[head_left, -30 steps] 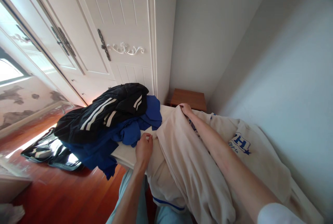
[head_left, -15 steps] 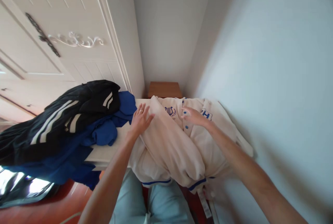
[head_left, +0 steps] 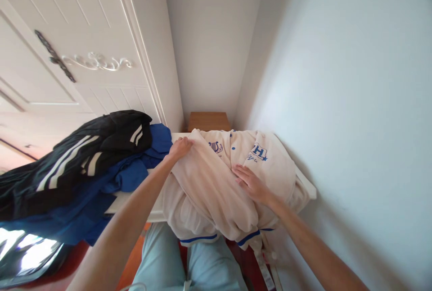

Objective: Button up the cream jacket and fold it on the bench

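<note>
A cream jacket (head_left: 270, 165) with blue buttons and blue lettering lies bunched on a white table (head_left: 135, 201) in front of me. My left hand (head_left: 180, 147) grips the jacket's far left edge near the collar. Further to the right, my right hand (head_left: 251, 184) lies flat with spread fingers on the middle of the jacket front. The jacket's hem with blue stripes hangs over the table's near edge.
A pile of black striped clothing (head_left: 84, 156) over blue clothing (head_left: 135, 174) covers the table's left part. A white wardrobe (head_left: 84, 56) stands at the left, a wall close on the right, a small wooden cabinet (head_left: 209, 121) behind the table.
My left hand has gone from the jacket's near fold up to its far left edge. My right hand has come back from the far end to the jacket's middle. The view has turned right.
</note>
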`<control>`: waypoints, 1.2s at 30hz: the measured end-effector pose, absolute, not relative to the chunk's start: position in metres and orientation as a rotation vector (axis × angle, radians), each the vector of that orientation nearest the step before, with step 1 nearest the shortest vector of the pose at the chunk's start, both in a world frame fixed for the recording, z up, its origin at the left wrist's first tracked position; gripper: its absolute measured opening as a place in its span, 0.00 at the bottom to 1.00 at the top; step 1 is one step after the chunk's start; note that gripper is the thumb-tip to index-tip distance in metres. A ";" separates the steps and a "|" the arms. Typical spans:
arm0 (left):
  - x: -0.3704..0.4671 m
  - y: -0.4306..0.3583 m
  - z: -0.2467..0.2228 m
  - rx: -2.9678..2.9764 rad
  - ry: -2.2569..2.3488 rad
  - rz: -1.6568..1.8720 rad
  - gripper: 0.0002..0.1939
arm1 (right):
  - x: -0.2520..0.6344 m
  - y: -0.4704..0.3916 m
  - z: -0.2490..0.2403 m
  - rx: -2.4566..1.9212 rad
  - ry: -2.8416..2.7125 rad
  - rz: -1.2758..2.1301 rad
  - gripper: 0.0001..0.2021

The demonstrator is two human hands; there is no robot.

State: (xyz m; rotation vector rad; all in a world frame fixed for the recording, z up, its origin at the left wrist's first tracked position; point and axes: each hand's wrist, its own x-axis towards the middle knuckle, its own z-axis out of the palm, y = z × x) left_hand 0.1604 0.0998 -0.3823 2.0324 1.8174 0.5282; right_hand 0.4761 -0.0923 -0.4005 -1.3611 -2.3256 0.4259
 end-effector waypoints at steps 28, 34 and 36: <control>0.157 0.212 -0.385 1.653 2.211 0.432 0.23 | 0.448 -0.059 -0.392 -1.223 -2.466 0.742 0.36; 0.165 0.209 -0.365 1.875 2.214 0.283 0.20 | 0.465 -0.043 -0.392 -1.146 -2.033 1.073 0.34; 0.178 0.199 -0.359 2.045 2.165 0.325 0.22 | 0.468 -0.017 -0.385 -1.183 -1.901 0.998 0.31</control>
